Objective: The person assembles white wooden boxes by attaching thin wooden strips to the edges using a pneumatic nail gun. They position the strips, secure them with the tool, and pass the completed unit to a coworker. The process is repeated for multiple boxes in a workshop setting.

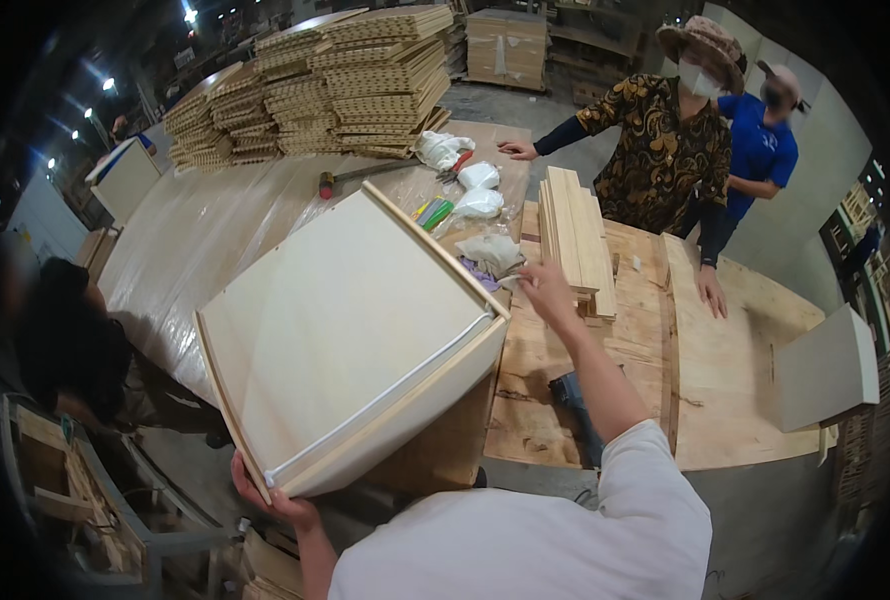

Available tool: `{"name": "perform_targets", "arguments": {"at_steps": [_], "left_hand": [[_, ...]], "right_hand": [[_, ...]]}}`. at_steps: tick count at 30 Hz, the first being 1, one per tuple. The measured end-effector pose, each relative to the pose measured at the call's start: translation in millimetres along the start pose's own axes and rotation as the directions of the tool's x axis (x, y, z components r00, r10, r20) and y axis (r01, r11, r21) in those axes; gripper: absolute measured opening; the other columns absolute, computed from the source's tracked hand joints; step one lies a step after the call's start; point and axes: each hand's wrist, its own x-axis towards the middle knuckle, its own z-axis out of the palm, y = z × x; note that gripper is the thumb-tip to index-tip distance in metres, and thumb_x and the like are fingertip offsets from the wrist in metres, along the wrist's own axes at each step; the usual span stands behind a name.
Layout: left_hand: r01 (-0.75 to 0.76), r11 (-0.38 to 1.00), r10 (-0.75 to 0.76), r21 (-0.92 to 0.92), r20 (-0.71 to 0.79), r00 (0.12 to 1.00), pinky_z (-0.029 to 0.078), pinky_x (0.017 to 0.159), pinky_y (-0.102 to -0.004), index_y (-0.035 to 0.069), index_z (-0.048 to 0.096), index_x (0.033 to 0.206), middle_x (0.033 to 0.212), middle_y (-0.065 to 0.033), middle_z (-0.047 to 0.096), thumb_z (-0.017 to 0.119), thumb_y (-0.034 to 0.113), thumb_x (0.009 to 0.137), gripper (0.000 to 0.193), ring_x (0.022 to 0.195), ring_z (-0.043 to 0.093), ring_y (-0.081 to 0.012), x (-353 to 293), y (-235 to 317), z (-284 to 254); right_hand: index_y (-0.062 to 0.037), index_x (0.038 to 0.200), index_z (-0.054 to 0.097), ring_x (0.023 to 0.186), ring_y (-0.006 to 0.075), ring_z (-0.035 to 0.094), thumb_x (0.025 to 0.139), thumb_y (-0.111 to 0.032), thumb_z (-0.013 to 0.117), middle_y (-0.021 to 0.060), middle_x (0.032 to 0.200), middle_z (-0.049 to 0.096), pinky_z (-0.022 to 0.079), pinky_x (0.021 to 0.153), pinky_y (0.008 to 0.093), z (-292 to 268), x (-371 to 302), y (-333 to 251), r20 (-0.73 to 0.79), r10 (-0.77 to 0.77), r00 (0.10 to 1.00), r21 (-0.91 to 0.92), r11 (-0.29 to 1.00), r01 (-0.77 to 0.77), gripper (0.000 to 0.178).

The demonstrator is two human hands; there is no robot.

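Observation:
A pale wooden drawer-like box (350, 320) lies tilted in front of me, its flat panel facing up. A thick white bead of what looks like glue (380, 393) runs along the panel's near right edge. My left hand (275, 502) grips the box's near corner, fingers wrapped on its side and underneath. Beyond the box's right corner, my right hand (548, 290) reaches out with fingers pinched at the edge of a crumpled greyish-white rag (492, 250). A purple cloth (480, 275) lies beside that rag, partly under it.
Stacked wooden slats (577, 240) stand right of my hand. A dark power tool (573, 405) lies on the plywood table (535, 360). Behind are white bundles (480, 190), a hammer (327, 184) and tall board stacks (375, 85). A co-worker (655, 150) leans on the table; another stands behind.

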Motion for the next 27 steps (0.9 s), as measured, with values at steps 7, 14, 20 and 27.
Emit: {"name": "perform_targets", "arguments": {"at_steps": [7, 14, 20, 27], "left_hand": [[0.029, 0.999, -0.027, 0.028, -0.052, 0.998, 0.031, 0.107, -0.0470, -0.001, 0.035, 0.134, 0.139, -0.0164, 0.036, 0.033, 0.043, 0.086, 0.065, 0.130, 0.036, -0.0311, -2.8, 10.2, 9.0], [0.015, 1.000, -0.013, 0.019, -0.108, 0.994, 0.031, 0.107, -0.0478, -0.001, 0.037, 0.132, 0.138, -0.0170, 0.037, 0.035, 0.040, 0.085, 0.062, 0.130, 0.037, -0.0317, -6.9, 9.3, 13.9], [0.021, 1.000, -0.019, 0.008, -0.151, 0.988, 0.031, 0.107, -0.0472, -0.002, 0.037, 0.131, 0.137, -0.0194, 0.038, 0.036, 0.036, 0.084, 0.061, 0.128, 0.038, -0.0330, -6.6, 13.7, 15.3], [-0.029, 0.997, 0.035, 0.075, -0.080, 0.996, 0.031, 0.106, -0.0470, -0.003, 0.038, 0.130, 0.136, -0.0202, 0.038, 0.039, 0.039, 0.086, 0.060, 0.127, 0.039, -0.0330, -1.4, 6.1, 9.1]], "right_hand": [[0.0010, 0.100, 0.061, 0.075, 0.0200, 0.063, 0.081, -0.012, 0.063, 0.0135, 0.083, 0.063, 0.049, 0.068, 0.0351, 79.5, 10.5, 31.7, 0.112, 0.521, 0.846, 0.625, 0.625, -0.467, 0.023], [-0.0045, 0.110, 0.058, 0.100, 0.0278, 0.052, 0.077, -0.027, 0.070, 0.0121, 0.110, 0.053, 0.051, 0.074, 0.0360, -2.3, 43.9, 38.6, -0.277, 0.166, 0.946, -0.344, 0.902, -0.259, 0.042], [-0.0026, 0.107, 0.056, 0.102, 0.0380, 0.055, 0.071, -0.031, 0.075, 0.0183, 0.121, 0.045, 0.052, 0.081, 0.0417, -32.1, 67.6, 59.6, 0.093, 0.528, 0.844, -0.520, 0.749, -0.411, 0.050], [0.0014, 0.106, 0.057, 0.088, 0.0374, 0.064, 0.079, -0.012, 0.060, 0.0218, 0.103, 0.058, 0.054, 0.076, 0.0422, -44.9, 76.7, 86.8, 0.046, 0.520, 0.853, -0.268, 0.829, -0.491, 0.031]]}}
